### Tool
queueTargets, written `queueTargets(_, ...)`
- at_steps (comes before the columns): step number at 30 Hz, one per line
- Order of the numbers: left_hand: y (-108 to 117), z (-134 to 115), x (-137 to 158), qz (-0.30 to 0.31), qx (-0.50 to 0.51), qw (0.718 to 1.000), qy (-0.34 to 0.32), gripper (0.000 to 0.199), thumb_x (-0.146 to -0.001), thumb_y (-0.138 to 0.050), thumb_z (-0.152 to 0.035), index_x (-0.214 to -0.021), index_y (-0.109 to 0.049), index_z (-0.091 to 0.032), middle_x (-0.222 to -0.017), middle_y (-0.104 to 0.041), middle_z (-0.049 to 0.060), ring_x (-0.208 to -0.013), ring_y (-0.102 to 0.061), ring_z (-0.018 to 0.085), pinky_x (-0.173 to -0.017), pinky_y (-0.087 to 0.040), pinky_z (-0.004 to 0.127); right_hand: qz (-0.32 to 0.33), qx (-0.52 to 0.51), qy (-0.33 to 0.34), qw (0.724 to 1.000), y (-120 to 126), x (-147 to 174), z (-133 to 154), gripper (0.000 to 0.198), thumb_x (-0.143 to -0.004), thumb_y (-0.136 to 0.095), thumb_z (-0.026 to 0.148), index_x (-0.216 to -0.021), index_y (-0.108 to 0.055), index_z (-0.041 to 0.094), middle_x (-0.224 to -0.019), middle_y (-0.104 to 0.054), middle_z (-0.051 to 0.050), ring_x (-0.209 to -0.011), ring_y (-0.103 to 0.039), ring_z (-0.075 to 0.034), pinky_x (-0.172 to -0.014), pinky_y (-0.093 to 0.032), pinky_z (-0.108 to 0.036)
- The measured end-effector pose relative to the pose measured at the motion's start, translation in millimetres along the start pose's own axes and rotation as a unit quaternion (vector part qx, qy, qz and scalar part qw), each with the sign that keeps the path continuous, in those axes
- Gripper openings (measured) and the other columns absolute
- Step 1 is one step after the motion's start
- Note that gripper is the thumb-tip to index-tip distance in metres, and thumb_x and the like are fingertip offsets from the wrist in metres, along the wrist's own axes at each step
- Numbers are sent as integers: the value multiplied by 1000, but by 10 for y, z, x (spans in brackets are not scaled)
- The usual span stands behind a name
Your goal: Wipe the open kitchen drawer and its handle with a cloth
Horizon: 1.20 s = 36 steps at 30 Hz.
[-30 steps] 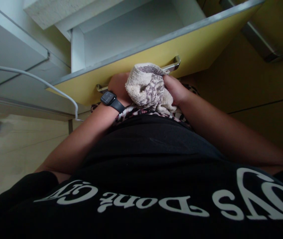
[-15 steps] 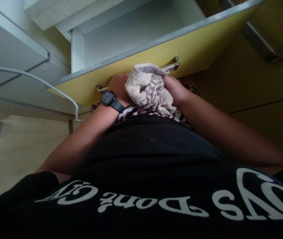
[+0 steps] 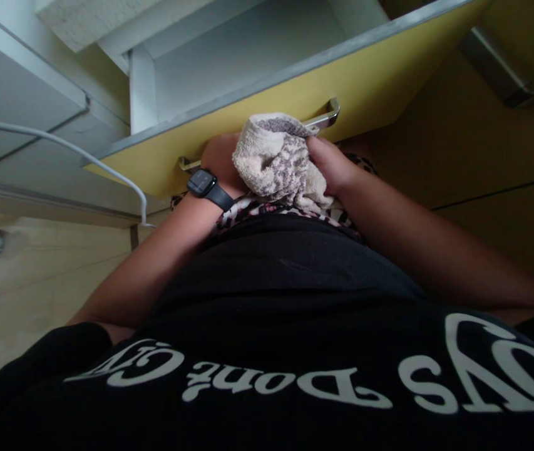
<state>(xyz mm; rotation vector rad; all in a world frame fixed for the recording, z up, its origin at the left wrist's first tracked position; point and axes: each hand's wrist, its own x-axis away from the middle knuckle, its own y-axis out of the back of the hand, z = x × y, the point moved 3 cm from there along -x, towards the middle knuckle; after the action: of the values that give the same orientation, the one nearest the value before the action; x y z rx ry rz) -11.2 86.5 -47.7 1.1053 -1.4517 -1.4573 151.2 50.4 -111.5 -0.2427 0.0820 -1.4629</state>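
A crumpled towel (image 3: 278, 160), whitish with a grey-brown pattern, is bunched up between my two hands in front of my lap. My right hand (image 3: 330, 164) grips its right side, with the thumb along the cloth and the other fingers hidden. Against the left side of the bundle is my left hand (image 3: 222, 156), a black smartwatch (image 3: 203, 183) on its wrist; the towel covers its fingers. Just beyond both hands stands the yellow front of a pulled-out drawer (image 3: 365, 88) with a long metal handle (image 3: 327, 116), partly hidden by the towel.
A white cable (image 3: 107, 170) hangs at the left, beside pale cabinet panels (image 3: 17, 81). A white slab edge (image 3: 83, 25) juts out over the drawer's left side. Another metal handle (image 3: 496, 72) is on the dark yellow cabinet at the right. Pale tiles lie lower left.
The drawer, towel and hands sit slightly higher and further left in the picture, a small shift of view. My hands keep the same hold on the towel.
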Motion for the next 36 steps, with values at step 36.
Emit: queueTargets(36,-117,71,-61,-8,2,999,-52,38,-90,-58,-47,-109,-62,-14,-111,-64,7,-107,-61,20,-97,-50,43,20,-34,-9,999,-19,18,22,39,-81,-52,54,-99,-61,21,-95,-69,-4,-109,-63,-24,-92,-55,-40)
